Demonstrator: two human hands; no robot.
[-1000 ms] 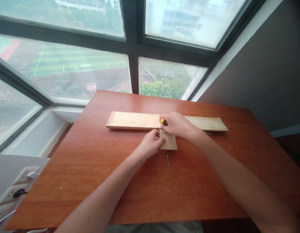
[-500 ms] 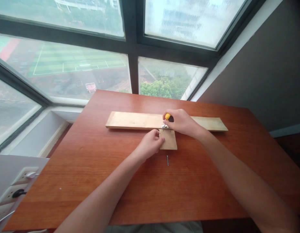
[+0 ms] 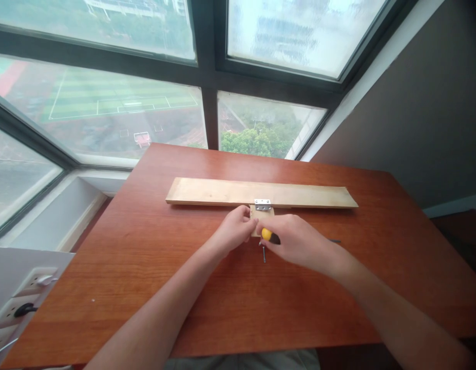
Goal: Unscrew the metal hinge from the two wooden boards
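A: Where's the hinge?

B: The silver hinge (image 3: 263, 204) is at the middle of the table, spanning the line where the small board (image 3: 263, 214) meets the near edge of the long board (image 3: 218, 191).

A: And the hands?

B: The left hand (image 3: 236, 231) pinches the small board by its left edge. The right hand (image 3: 295, 239) is closed round a yellow-and-black tool (image 3: 267, 234), over the board's near right corner. A screw (image 3: 264, 255) lies just below those fingertips; whether they touch it, I can't tell.

A: Anything further out?

B: The wooden table (image 3: 184, 293) carries it all. Past its left edge, the wall sockets (image 3: 36, 274) hold a white plug (image 3: 46, 280) and, lower, a black plug (image 3: 25, 309).

A: What's different from half a second ago?

B: The right hand was up at the hinge, blocking part of the long board. It has come down towards the screw, so the hinge and the long board's whole length show. The left hand's grip is unchanged.
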